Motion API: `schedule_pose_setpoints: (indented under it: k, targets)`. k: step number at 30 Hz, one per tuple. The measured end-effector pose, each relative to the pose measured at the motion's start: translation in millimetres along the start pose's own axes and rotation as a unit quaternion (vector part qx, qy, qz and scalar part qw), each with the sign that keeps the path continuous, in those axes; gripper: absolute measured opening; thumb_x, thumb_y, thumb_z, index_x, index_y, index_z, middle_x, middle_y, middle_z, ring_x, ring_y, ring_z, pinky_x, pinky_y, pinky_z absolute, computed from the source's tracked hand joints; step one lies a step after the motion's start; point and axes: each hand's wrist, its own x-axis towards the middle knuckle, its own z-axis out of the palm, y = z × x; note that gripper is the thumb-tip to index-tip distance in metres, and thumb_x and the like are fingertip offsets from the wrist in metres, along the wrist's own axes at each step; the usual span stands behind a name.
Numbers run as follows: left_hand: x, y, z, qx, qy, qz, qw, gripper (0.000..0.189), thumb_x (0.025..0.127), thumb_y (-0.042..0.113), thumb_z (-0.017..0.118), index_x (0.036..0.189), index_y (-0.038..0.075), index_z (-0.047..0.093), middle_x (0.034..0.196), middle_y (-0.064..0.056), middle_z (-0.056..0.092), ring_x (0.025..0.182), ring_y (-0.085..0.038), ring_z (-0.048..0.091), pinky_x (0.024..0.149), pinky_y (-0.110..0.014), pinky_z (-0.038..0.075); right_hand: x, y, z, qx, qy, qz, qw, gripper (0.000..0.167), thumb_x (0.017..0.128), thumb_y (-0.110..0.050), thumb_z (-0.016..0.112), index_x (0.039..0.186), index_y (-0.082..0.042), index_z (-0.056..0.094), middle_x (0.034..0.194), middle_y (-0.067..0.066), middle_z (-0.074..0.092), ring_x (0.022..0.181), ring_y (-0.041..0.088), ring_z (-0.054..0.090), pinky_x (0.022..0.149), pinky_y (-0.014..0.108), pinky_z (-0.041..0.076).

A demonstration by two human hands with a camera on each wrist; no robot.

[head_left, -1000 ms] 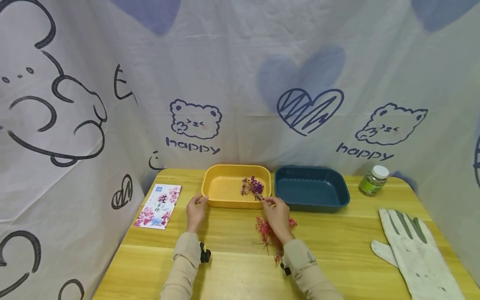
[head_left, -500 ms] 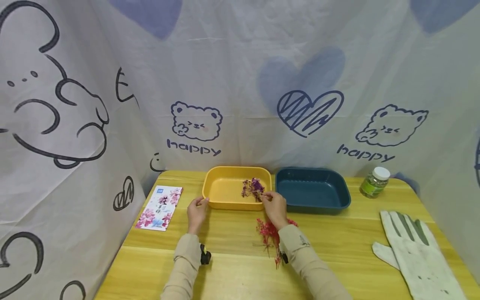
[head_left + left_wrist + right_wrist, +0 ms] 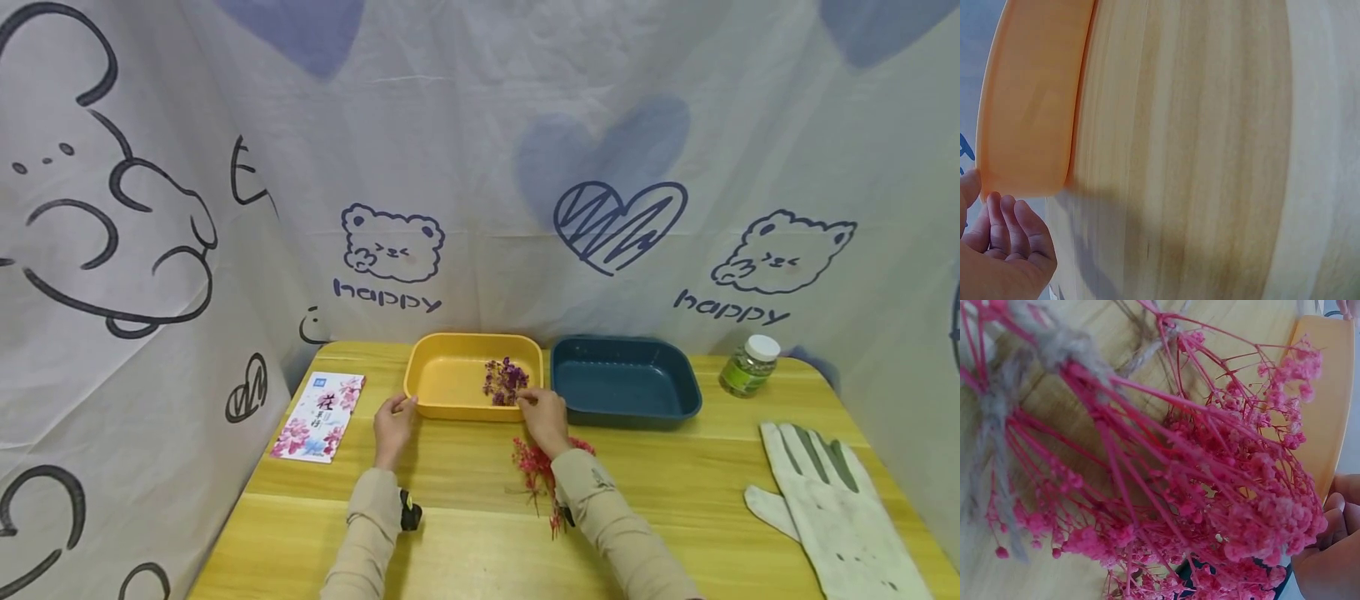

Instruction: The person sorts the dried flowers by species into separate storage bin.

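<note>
My left hand pinches the front left corner of the yellow tray, its thumb and fingertips at the rim in the left wrist view. My right hand reaches over the tray's front right corner, its curled fingers at the stem end of a bunch of dried purple flowers. The blossoms spread inside the tray's right half. Below the right wrist lie dried pink flowers, partly hidden by the sleeve; in the right wrist view the pink flowers show stems tied with twine.
A dark blue tray stands right of the yellow one. A green-labelled jar with a white lid is at the back right. White work gloves lie at the right, and a floral packet at the left. A printed cloth hangs behind.
My right hand has turned and shifted slightly at the tray corner. The purple blossoms have tipped and spread lower in the tray. The left hand stays at its corner.
</note>
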Motion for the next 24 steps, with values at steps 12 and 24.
schedule_pose_setpoints:
  k: [12,24]
  targets:
    - [0.4,0.4,0.2,0.001,-0.007,-0.007,0.9999,0.037,0.094,0.016,0.061,0.120,-0.010,0.059,0.103,-0.023,0.058,0.086,-0.026,0.053,0.064,-0.022,0.040,-1.6,-0.5,-3.8,0.025,0.000,0.004,0.9997,0.019,0.090,-0.009,0.064,0.105,0.000,0.072,0.099,0.014,0.071,0.089,0.028,0.065,0.077,0.042,0.052]
    - [-0.5,-0.6,1.4,0.003,-0.003,0.005,1.0000,0.037,0.094,0.016,0.060,0.119,-0.012,0.058,0.106,-0.027,0.058,0.096,-0.034,0.056,0.070,-0.026,0.042,-15.8,-9.6,-27.3,0.089,0.046,0.033,0.9944,0.019,0.091,-0.015,0.065,0.104,-0.004,0.072,0.098,0.012,0.070,0.084,0.024,0.062,0.068,0.034,0.050]
